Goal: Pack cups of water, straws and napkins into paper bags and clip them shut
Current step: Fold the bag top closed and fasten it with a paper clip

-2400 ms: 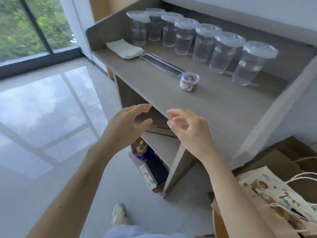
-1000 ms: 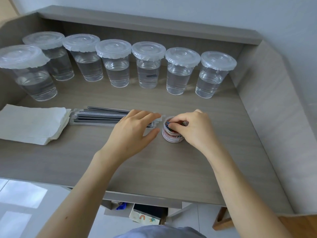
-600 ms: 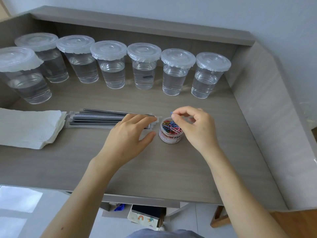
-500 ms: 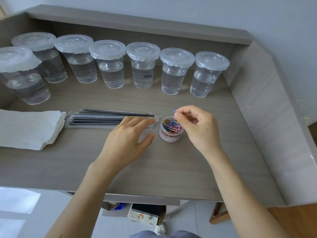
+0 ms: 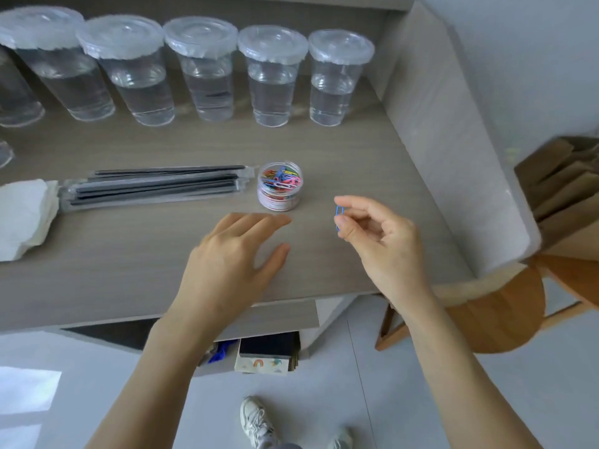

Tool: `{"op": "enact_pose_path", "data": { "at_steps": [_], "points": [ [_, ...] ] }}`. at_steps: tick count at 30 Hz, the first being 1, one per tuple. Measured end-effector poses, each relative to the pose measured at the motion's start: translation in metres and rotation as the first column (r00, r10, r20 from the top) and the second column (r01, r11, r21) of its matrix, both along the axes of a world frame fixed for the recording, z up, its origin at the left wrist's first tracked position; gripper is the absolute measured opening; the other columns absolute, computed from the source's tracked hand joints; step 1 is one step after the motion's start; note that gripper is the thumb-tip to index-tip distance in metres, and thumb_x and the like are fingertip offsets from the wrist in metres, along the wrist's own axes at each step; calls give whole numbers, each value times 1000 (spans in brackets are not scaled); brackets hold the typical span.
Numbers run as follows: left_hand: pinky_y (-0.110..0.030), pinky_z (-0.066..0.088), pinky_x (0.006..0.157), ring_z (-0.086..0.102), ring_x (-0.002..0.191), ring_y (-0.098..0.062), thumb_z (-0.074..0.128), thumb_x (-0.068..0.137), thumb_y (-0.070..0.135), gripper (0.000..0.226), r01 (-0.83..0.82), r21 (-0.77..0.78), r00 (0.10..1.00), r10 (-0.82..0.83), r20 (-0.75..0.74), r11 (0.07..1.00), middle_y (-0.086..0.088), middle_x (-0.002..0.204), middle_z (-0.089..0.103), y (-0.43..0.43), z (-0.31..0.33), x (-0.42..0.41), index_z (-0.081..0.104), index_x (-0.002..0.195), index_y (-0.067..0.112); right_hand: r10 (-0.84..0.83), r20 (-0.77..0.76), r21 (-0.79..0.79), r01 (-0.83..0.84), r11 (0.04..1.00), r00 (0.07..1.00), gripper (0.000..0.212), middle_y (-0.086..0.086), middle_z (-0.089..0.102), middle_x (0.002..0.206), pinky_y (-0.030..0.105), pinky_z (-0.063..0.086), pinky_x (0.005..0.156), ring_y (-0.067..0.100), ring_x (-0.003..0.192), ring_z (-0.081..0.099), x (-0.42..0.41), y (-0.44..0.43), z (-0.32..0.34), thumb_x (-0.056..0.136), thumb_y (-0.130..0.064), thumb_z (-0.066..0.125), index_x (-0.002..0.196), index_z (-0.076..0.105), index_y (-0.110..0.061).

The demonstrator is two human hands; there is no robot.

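My right hand point(image 5: 381, 244) pinches a small blue paper clip point(image 5: 339, 211) between thumb and forefinger, to the right of a little round tub of coloured paper clips point(image 5: 280, 186) on the grey counter point(image 5: 129, 264). My left hand point(image 5: 233, 264) hovers flat over the counter just in front of the tub, fingers spread, holding nothing. Several lidded clear cups of water point(image 5: 274, 74) line the back. A bundle of wrapped black straws point(image 5: 155, 187) lies left of the tub, and white napkins point(image 5: 22, 218) sit at the far left.
The counter has a raised wall point(image 5: 460, 163) on its right side. Brown paper bags point(image 5: 570, 192) rest on a round wooden stool point(image 5: 505, 315) to the right. Below the counter a shelf holds a box point(image 5: 264, 364) and small items. My shoes point(image 5: 256, 422) stand on the tiled floor.
My right hand lifted a blue paper clip out of the tub and drew it back to the right. My left hand came off the straws toward me. The view shifted right, showing the bags.
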State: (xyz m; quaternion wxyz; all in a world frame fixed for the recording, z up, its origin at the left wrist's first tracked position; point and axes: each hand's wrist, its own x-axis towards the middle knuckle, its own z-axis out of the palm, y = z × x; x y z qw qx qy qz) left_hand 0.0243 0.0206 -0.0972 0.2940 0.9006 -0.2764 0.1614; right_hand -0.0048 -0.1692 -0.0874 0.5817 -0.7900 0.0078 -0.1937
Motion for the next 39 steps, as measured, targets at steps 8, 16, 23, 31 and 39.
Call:
{"op": "enact_pose_path", "data": {
  "at_steps": [8,16,23,31,39],
  "points": [
    [-23,43,58,62,87,-20,45,86,37,34,191,75,976,-197,96,979,6,100,68,-112,7,-70,66,110,22,-185,57,-74,189,979,981,27,-18,67,76,16,48,70,5,70,63,-111,-102,-9,82,-13,66,93,64,-38],
    [-35,51,64,62,92,-26,54,85,35,30,447,143,894,-447,-29,883,5,102,68,-293,-11,-179,64,111,24,-422,-30,-94,418,904,906,29,-16,66,80,11,45,71,-1,76,61,-272,-250,-26,81,-11,67,88,63,-39],
    [-40,52,75,61,99,-27,44,81,44,44,670,152,742,-662,-105,726,3,106,67,-454,-25,-217,63,115,23,-671,-120,-102,664,741,731,20,-23,62,73,6,42,70,-6,72,58,-354,-362,-42,82,-7,66,90,68,-25],
    [-37,52,65,61,91,-27,63,86,24,29,741,175,670,-733,-121,648,-1,100,67,-642,-54,-206,63,114,17,-746,-143,-138,734,665,650,18,-23,65,77,7,43,68,2,72,60,-352,-536,-67,83,-10,66,89,68,-27],
    [-35,55,77,61,101,-17,55,90,35,33,704,262,710,-670,-216,661,6,114,64,-791,-48,-153,58,122,25,-700,-178,-126,689,713,692,19,-20,65,80,10,47,70,3,75,62,-293,-701,-60,83,-11,66,93,67,-27]
  ]
}}
